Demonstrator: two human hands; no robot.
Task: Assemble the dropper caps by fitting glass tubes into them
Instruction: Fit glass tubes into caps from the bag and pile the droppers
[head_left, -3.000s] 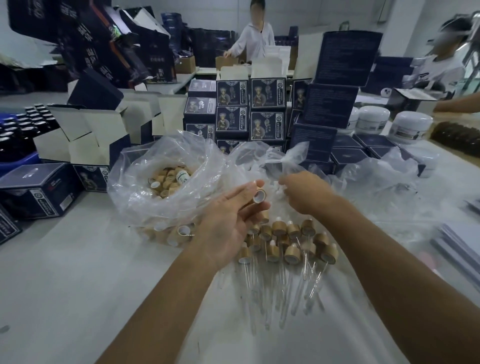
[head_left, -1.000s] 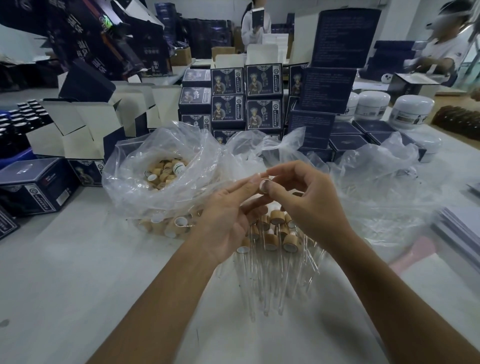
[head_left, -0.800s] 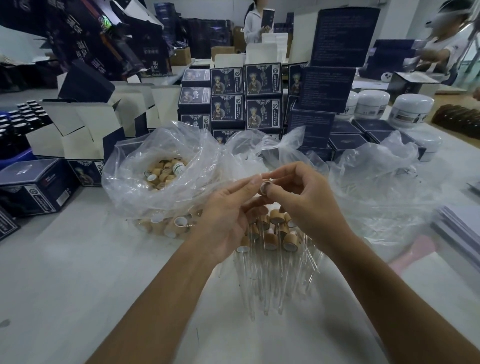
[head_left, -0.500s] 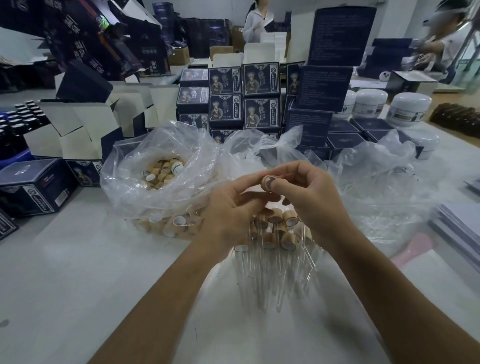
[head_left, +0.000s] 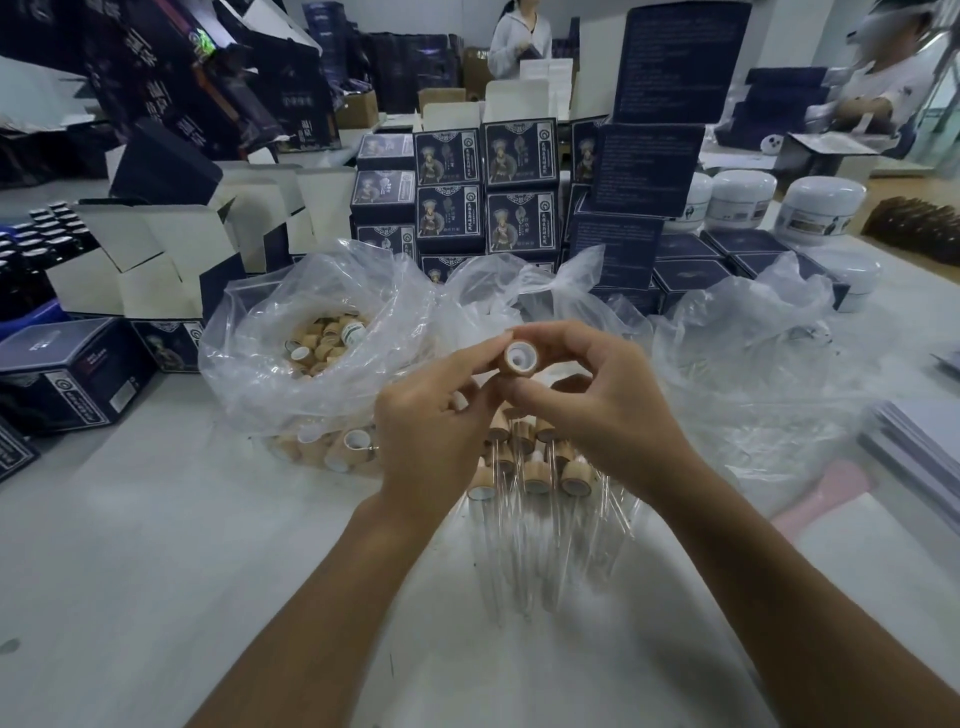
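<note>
A wooden dropper cap (head_left: 517, 358) with a white inner ring is held up over the table, its open end facing me. My left hand (head_left: 431, 431) pinches it from the left with the fingertips. My right hand (head_left: 597, 410) pinches it from the right, index finger curled over its top. I cannot make out a glass tube at the cap. Below the hands lies a pile of assembled droppers (head_left: 530, 473), caps away from me and glass tubes pointing toward me. A clear plastic bag of loose caps (head_left: 322, 345) sits to the left.
A second crumpled clear bag (head_left: 753, 364) lies to the right. Stacked dark blue boxes (head_left: 519, 182), open cartons (head_left: 156, 249) and white jars (head_left: 821, 202) line the back of the white table (head_left: 156, 545). Two people work at the back.
My right hand came back from the right bag and met the left hand at the cap. Both hands then lifted the cap slightly and turned its open end toward me.
</note>
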